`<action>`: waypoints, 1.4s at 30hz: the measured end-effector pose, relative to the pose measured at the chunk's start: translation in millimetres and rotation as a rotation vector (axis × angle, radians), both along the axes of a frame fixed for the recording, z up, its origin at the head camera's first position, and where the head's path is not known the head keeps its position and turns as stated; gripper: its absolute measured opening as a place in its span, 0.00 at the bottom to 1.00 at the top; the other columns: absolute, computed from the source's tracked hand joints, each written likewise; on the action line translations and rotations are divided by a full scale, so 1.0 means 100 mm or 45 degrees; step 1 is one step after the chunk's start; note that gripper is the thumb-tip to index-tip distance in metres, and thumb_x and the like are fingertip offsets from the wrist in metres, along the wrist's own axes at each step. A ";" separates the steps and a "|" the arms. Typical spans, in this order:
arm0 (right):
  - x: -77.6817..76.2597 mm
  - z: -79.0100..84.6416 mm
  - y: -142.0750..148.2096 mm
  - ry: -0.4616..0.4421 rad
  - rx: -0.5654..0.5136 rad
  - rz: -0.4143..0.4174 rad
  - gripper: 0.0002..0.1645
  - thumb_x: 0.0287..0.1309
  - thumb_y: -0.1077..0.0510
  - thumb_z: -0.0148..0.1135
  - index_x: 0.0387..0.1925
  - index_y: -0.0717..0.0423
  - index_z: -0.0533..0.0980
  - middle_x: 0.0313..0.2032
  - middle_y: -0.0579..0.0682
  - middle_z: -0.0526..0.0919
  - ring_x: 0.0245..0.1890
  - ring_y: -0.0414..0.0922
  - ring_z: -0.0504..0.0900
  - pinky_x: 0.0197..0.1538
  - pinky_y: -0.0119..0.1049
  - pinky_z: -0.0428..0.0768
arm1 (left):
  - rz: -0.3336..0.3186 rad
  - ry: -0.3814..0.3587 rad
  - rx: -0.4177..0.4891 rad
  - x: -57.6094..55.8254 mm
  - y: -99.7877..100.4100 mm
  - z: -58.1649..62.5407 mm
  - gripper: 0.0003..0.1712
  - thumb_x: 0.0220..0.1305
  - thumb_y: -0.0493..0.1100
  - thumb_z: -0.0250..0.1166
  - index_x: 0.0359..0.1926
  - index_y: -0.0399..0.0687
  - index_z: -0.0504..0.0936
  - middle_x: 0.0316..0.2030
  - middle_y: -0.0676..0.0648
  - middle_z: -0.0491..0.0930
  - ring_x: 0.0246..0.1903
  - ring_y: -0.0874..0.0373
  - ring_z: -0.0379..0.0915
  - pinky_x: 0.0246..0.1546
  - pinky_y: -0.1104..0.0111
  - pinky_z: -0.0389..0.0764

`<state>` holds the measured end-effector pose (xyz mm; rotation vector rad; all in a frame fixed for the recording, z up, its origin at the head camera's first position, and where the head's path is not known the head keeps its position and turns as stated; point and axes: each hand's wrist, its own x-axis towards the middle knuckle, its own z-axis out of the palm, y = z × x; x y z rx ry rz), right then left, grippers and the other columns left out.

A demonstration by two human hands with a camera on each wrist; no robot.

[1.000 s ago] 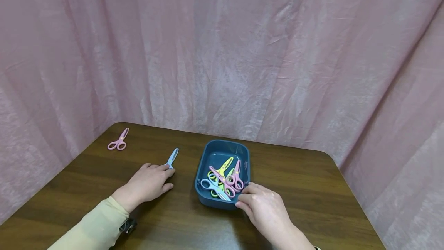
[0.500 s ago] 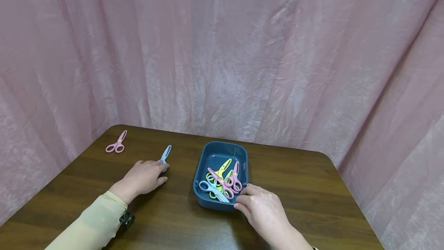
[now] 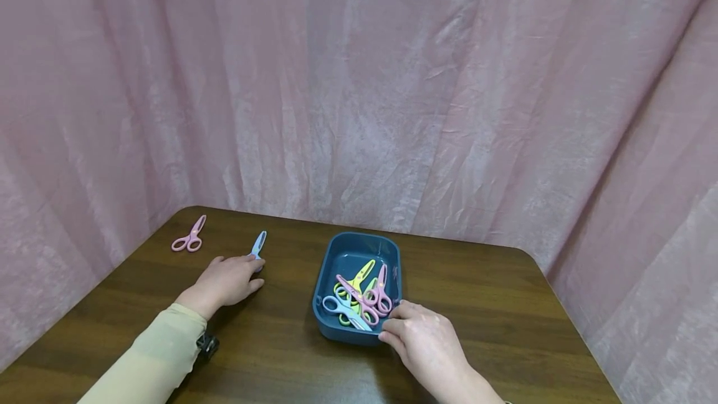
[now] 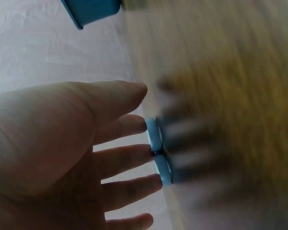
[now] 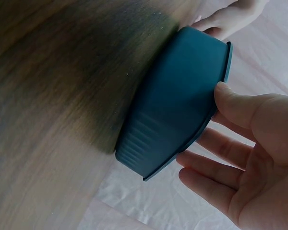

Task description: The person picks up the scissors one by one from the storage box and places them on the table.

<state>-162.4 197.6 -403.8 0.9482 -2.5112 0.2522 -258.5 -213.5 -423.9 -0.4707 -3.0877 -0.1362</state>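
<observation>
Head view: the left hand [image 3: 225, 282], fingers extended, touches blue scissors [image 3: 255, 253] on the worktop [image 3: 280, 348]; the right hand [image 3: 429, 345] pinches the rim of a teal box [image 3: 348, 333].

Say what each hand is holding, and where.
Right hand: the bin, by its near right corner. Left hand: nothing; fingertips only touch blue scissors' handles.

two scissors [image 3: 194, 235] on table [image 3: 465, 279], left of box [image 3: 349, 333]

Left hand [image 3: 227, 280] (palm down), right hand [image 3: 424, 340] half-curled
</observation>
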 end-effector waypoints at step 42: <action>0.07 0.02 -0.01 -0.025 -0.005 0.001 0.04 0.61 0.53 0.83 0.36 0.44 0.93 0.37 0.39 0.87 0.41 0.41 0.86 0.43 0.41 0.87 | 0.169 -0.132 0.073 -0.28 -0.62 -0.11 0.36 0.82 0.53 0.63 0.76 0.30 0.73 0.74 0.24 0.69 0.73 0.24 0.66 0.63 0.20 0.64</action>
